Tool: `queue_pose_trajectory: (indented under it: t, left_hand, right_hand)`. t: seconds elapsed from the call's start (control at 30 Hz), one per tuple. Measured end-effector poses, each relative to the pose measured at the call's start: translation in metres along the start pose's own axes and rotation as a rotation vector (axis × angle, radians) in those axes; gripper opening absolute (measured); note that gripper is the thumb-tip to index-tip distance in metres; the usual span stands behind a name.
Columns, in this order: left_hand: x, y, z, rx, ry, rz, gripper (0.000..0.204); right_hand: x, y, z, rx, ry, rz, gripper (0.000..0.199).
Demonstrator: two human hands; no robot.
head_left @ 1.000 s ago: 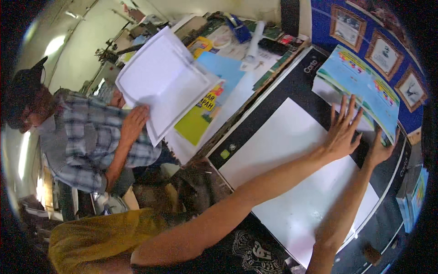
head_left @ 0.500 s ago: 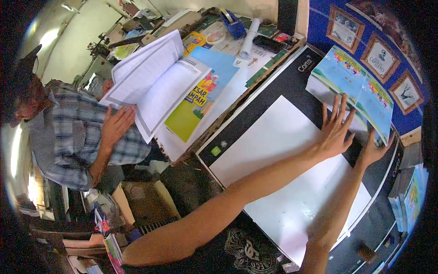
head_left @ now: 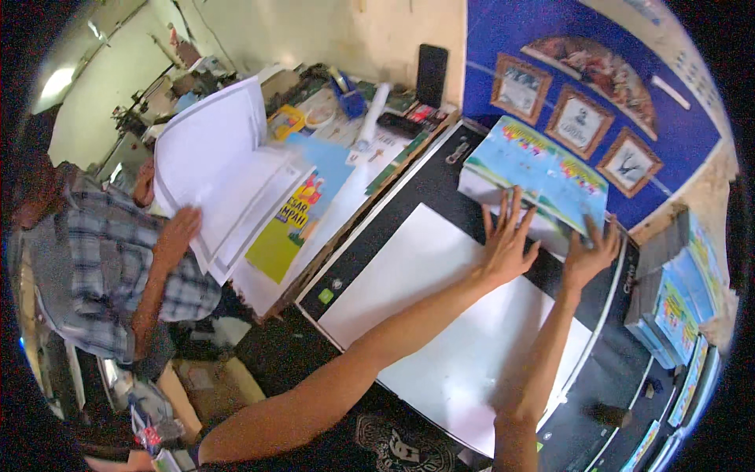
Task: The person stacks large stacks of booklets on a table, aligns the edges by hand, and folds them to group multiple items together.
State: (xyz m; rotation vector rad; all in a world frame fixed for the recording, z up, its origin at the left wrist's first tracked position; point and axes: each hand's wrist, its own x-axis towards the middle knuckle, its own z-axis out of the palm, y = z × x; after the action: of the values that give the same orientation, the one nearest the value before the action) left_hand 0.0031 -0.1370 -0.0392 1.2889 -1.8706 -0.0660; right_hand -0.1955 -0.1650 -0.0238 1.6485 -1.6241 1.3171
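A thick stack of light-blue printed sheets [head_left: 543,169] with colourful lettering lies at the far end of a black-bordered work surface [head_left: 370,244]. My left hand [head_left: 507,245] has its fingers spread against the near side of the stack. Close to the stack's right corner is my right hand [head_left: 588,256], fingers apart and slightly blurred, the fingertips touching the edge of the sheets. Neither hand encloses anything. Under my forearms a large white sheet [head_left: 440,315] lies flat on the work surface.
To the left, another person [head_left: 141,259] handles large white printed sheets [head_left: 228,189] over a side table. A blue-and-green printed cover [head_left: 283,244], tape dispenser [head_left: 346,94] and paper roll [head_left: 373,114] lie there. More printed stacks [head_left: 668,307] stand at right. Framed pictures [head_left: 580,122] hang behind.
My view has shifted, so the scene sits lower and further left. My right hand has moved from the stack's right end to its near edge. The other person's sheets have turned.
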Motion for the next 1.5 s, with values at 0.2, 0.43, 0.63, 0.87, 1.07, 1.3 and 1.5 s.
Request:
queue_pose_trajectory:
  t: [0.2,0.43,0.63,0.87,1.07,1.3,1.5]
  left_hand:
    - [0.010,0.009,-0.046,0.019,0.031,-0.022,0.065]
    - [-0.011,0.016,-0.151,-0.037,0.338,-0.011,0.080]
    - [-0.040,-0.013,-0.223,-0.052,0.425,-0.126,0.115]
    - [-0.094,0.036,-0.256,-0.748,0.088,-0.074,0.054]
    - [-0.136,0.088,-0.256,-0.756,0.087,-0.170,0.022]
    - [-0.190,0.056,-0.227,-0.764,0.043,-0.274,0.025]
    - [-0.211,0.043,-0.210,-0.811,-0.056,-0.412,0.028]
  right_hand:
    - [0.006,-0.033,-0.011,-0.034,-0.066,0.215,0.045]
    - [0.040,-0.064,-0.079,0.052,0.125,0.113,0.025]
    - [0.049,-0.111,-0.210,0.107,0.107,0.004,0.019]
    - [0.045,-0.131,-0.358,0.171,-0.113,-0.115,0.026]
    - [0.014,-0.112,-0.395,0.373,-0.347,0.219,0.033]
    - [-0.061,-0.080,-0.367,0.852,-0.375,0.414,0.060]
    - [-0.136,-0.078,-0.337,0.884,-0.521,0.756,0.035]
